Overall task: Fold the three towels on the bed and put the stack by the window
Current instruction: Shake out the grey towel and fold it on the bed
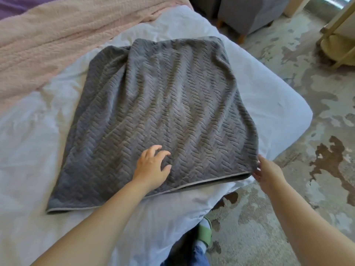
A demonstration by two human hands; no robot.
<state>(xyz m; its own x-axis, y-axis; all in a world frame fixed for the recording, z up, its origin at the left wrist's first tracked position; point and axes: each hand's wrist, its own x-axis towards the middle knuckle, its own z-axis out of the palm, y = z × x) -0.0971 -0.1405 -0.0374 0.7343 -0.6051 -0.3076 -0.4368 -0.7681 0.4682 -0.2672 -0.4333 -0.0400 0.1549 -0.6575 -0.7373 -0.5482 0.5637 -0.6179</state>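
Observation:
A grey towel with a raised zigzag weave lies spread over the corner of the bed, folded double, with a pale hem along its near edge. My left hand rests on the towel near that hem, fingers apart and slightly curled, holding nothing. My right hand is at the towel's near right corner and pinches the corner between its fingers. No other towel is in view.
The bed has a white duvet and a pink fleece blanket at the far left. A patterned carpet lies to the right. Grey stools and a wooden shelf stand at the far right.

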